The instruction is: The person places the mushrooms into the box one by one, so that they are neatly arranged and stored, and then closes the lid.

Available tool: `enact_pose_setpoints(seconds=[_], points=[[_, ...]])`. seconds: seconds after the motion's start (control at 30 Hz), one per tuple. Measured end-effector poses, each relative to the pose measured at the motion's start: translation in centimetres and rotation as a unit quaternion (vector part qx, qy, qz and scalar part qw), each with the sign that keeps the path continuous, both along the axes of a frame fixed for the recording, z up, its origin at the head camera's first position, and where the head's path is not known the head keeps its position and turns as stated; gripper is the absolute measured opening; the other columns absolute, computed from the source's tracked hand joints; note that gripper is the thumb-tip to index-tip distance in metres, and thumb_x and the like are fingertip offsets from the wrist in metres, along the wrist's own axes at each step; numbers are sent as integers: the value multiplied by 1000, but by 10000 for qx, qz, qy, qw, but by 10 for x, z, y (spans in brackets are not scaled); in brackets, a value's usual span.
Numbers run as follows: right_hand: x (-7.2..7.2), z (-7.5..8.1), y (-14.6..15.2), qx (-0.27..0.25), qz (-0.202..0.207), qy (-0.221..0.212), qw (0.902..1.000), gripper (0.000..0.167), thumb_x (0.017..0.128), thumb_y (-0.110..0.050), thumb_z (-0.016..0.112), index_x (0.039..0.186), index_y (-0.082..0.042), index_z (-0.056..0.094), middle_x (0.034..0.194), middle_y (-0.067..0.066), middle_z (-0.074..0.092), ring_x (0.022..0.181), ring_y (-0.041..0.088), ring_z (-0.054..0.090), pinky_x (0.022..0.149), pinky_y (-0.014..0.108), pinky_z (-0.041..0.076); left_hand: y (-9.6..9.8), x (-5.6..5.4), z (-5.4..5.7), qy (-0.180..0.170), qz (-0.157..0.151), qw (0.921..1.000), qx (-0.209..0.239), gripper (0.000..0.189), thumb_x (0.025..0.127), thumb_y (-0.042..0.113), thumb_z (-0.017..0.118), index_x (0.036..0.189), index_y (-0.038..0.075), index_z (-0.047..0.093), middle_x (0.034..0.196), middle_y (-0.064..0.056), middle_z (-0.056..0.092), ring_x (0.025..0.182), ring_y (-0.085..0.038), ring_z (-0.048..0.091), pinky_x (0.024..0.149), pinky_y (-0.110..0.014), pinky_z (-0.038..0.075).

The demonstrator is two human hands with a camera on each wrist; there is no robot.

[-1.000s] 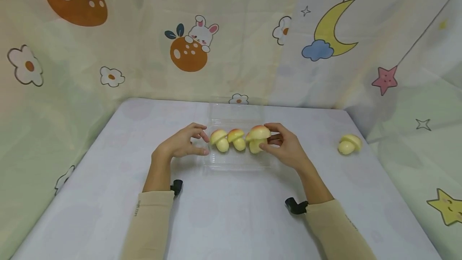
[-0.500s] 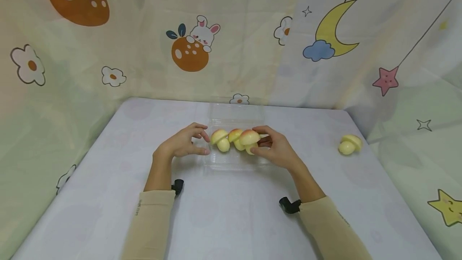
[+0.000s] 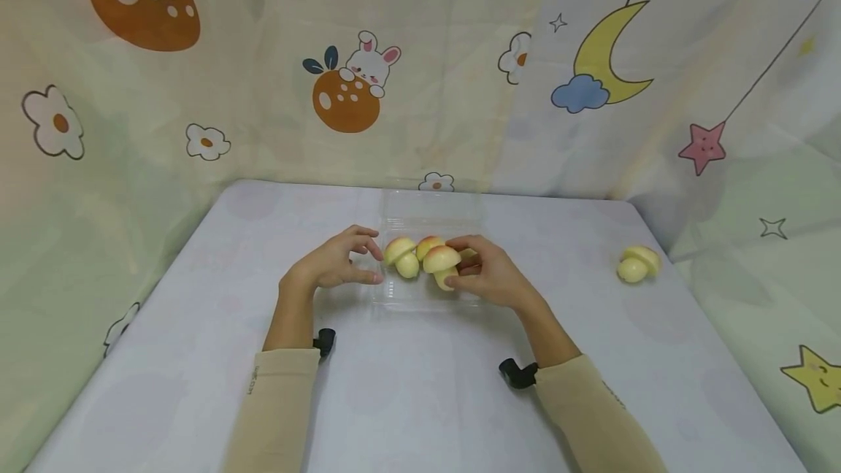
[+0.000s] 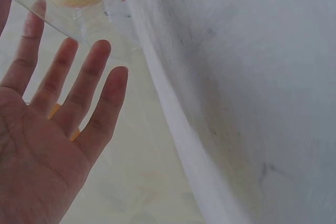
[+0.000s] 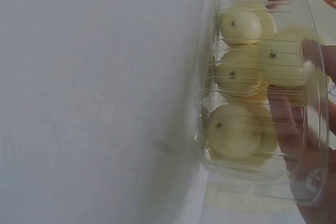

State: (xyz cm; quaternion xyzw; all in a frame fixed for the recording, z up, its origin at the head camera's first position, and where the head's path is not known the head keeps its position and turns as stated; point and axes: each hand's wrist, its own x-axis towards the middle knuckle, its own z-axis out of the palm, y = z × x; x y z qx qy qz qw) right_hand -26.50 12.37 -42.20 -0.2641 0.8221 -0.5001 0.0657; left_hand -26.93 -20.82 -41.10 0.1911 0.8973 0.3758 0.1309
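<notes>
My right hand (image 3: 489, 272) pinches a toy mushroom (image 3: 442, 260), yellow with a reddish cap top, over a clear plastic box (image 3: 401, 298). Through the box wall, the right wrist view shows the held mushroom (image 5: 283, 61) raised above three others in a row. One lying mushroom (image 3: 401, 258) is at the box's left end. A second mushroom (image 3: 428, 245) is partly hidden behind the held one, and my right fingers mostly cover the third. Beside the left wall, my left hand (image 3: 338, 258) holds nothing; its fingers (image 4: 94, 82) are spread, fingertips right at the box.
The box's clear lid (image 3: 430, 204) lies folded back toward the rear wall. Another toy mushroom (image 3: 637, 263) lies at the right side of the white-covered table (image 3: 420, 393). A printed cloth (image 3: 263, 93) hangs around the back and sides.
My right hand has moved left with its mushroom, from the box's right end to above its middle, now overlapping the middle mushroom. My left hand has stayed in place.
</notes>
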Motion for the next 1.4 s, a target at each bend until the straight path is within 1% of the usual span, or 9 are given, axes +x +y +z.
enact_pose_setpoints(seconds=[0.1,0.27,0.37,0.5,0.67,0.8,1.03,1.23,1.4], points=[[-1,1,-3,152,86,-57,9998,61,84,-10,87,138,-5,59,134,15,59,106,33,68,93,48,59,-1,0,1,16,37,10000,-16,44,83,35,88,116,11,72,161,-8,38,139,-34,48,110,-56,45],[-3,2,-7,428,243,-259,9985,60,84,-11,87,137,-6,59,135,13,58,104,28,69,89,33,60,-1,-1,-2,6,76,10000,-55,43,82,35,88,115,13,73,161,-5,38,139,-32,48,110,-55,45],[-4,1,-10,579,347,-357,9971,58,84,-12,86,136,-7,60,134,14,56,102,27,70,87,29,60,1,-1,-2,-5,107,9999,-58,41,82,34,88,114,14,73,160,-3,38,139,-31,48,110,-54,45],[-4,-2,-16,739,534,-273,9955,57,83,-12,86,134,-9,62,128,11,56,97,23,71,84,30,61,2,1,-2,17,111,9999,-50,39,82,35,88,113,16,73,160,-2,38,139,-31,48,110,-54,45],[-5,-3,-20,902,676,-122,9936,58,83,-14,87,135,-9,62,123,7,63,96,20,70,84,28,60,2,0,-2,31,83,9999,-47,41,83,34,88,115,13,72,160,-4,38,139,-32,48,110,-55,45],[-5,-3,-21,1064,623,-128,9923,58,83,-16,87,135,-9,62,124,7,64,96,21,70,84,28,60,1,-1,-2,56,59,10000,-53,42,83,33,88,116,12,72,161,-5,38,139,-33,48,110,-56,45],[-6,-3,-24,1160,553,-55,9917,58,81,-15,89,132,-7,63,122,9,66,94,21,71,81,26,60,3,-1,1,-44,156,9999,-45,41,82,31,89,115,14,72,160,0,39,140,-30,48,111,-54,44],[-6,-4,-27,1222,565,40,9909,59,80,-15,90,131,-4,63,118,11,67,91,19,72,78,25,60,1,-2,-1,-45,109,9999,-11,41,83,31,88,115,13,72,160,-2,38,139,-32,48,111,-55,44],[-4,4,-25,1463,412,262,9880,56,83,-22,88,130,-5,63,117,11,66,92,21,71,80,28,60,0,-2,-2,2,-11,10000,69,42,83,33,88,115,11,72,160,-7,38,138,-34,48,111,-57,44]])
